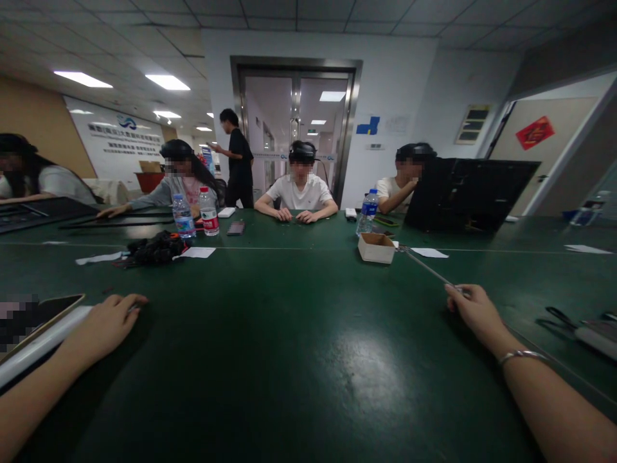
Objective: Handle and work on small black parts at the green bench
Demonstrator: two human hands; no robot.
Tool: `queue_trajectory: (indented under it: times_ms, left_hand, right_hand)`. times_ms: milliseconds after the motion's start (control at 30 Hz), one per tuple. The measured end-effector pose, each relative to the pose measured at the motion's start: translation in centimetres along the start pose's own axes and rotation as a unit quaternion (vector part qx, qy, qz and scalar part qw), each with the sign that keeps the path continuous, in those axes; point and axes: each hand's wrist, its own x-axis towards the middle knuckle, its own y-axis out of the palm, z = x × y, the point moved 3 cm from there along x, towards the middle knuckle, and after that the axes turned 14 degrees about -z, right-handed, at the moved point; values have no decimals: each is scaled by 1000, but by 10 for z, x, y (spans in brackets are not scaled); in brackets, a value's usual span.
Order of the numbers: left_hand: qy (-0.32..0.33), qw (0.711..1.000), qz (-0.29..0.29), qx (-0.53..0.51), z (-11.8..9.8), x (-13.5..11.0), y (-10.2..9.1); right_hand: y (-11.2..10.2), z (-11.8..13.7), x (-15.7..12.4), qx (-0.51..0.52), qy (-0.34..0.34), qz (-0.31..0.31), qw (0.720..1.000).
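Observation:
My right hand point(475, 312), a bracelet on its wrist, is closed at the right around the near end of a long thin metal rod point(431, 269). The rod slants away over the green table point(270, 321), its far end close to a small open cardboard box point(376, 249). At the left, my left hand point(108, 325) rests low on the table with its fingers drawn together. A small shiny bit shows at its fingertips, too small to name. Beside that hand lie a phone-like dark slab point(33, 318) and a white object point(45, 344) under it.
Across the table sit several people; another stands by the glass door point(296, 128). A black bundle point(157, 249), a red-labelled bottle point(209, 212), blue-labelled bottles point(183, 217) and papers point(197, 252) lie or stand midway. A large black panel point(467, 193) rises at the right.

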Motion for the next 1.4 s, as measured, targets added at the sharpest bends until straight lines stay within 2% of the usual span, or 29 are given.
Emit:
queue_trajectory:
  times_ms: [100, 200, 300, 400, 500, 567, 633, 700, 800, 967, 1133, 1400]
  left_hand:
    - [-14, 1000, 20, 1, -11, 13, 3]
    - [-37, 999, 29, 1, -40, 26, 0]
    - [-42, 999, 13, -17, -86, 37, -5]
    - [-62, 996, 3, -56, -140, 44, -5]
    - [-29, 991, 4, -129, -201, 47, -1]
    - [-3, 986, 7, -169, -240, 45, 0]
    - [-3, 981, -4, -192, -269, 42, 1]
    - [3, 978, -16, -210, -286, 38, 0]
    - [16, 974, -6, -224, -292, 35, -2]
    - [34, 971, 9, -238, -284, 37, -2]
    - [41, 968, 9, -247, -284, 38, -3]
    - [41, 963, 0, -266, -284, 36, -5]
  right_hand:
    - [0, 4, -4, 4, 39, 50, 998]
    - [0, 6, -4, 11, 26, 68, 997]
    - [2, 2, -3, 6, 8, 74, 997]
    - [5, -3, 1, -14, -16, 54, 998]
    - [8, -8, 7, -32, -17, 43, 998]
    - [11, -10, 11, -66, -10, 59, 996]
    - [12, -12, 14, -119, -11, 81, 990]
    - [12, -12, 14, -165, -21, 96, 981]
    - [11, -8, 11, -213, -44, 97, 971]
    - [15, -4, 6, -296, -121, 121, 940]
    - [17, -5, 7, -333, -197, 91, 918]
    - [14, -6, 7, -322, -181, 105, 923]
